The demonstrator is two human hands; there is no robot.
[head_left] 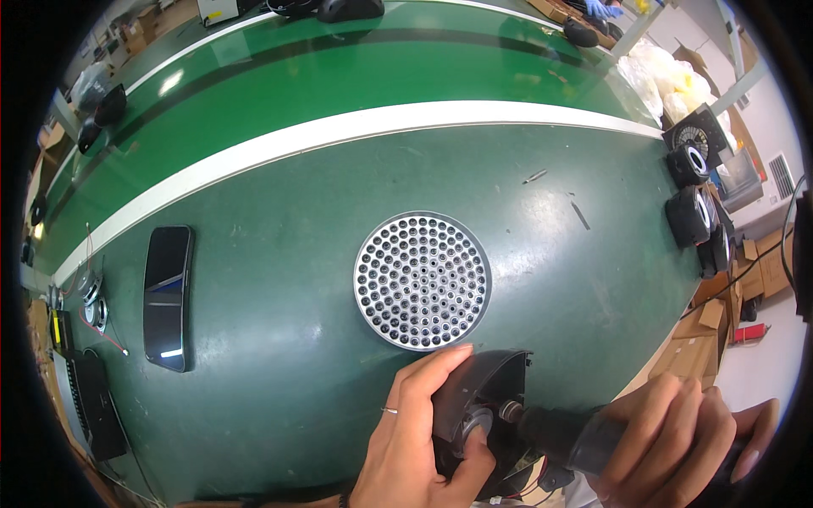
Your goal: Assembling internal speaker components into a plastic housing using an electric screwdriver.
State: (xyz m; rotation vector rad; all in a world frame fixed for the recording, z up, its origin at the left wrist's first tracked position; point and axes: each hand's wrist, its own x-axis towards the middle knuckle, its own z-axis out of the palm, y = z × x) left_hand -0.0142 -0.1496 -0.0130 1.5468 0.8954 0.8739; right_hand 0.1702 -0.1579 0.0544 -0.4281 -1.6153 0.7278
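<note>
My left hand (423,436) is closed round a curved black plastic housing (453,394) near the table's front edge, with the thumb pressed on a round grey part (477,421) inside it. From the right, my right hand (669,444) grips a black power screwdriver (559,436) by its body. Its metal nose points left into the housing's open side; whether the bit touches anything there is hidden. Just beyond the housing lies a round grey metal tray (484,254) full of small round holes, some with dark centres.
A black phone (168,296) lies at left, beside small speakers with wires (95,313) and a black device (89,406). Two small metal pieces, one a bit (535,176), lie at far right. Black round speakers (690,216) line the right edge. A white rail (339,131) borders a green conveyor belt (339,76).
</note>
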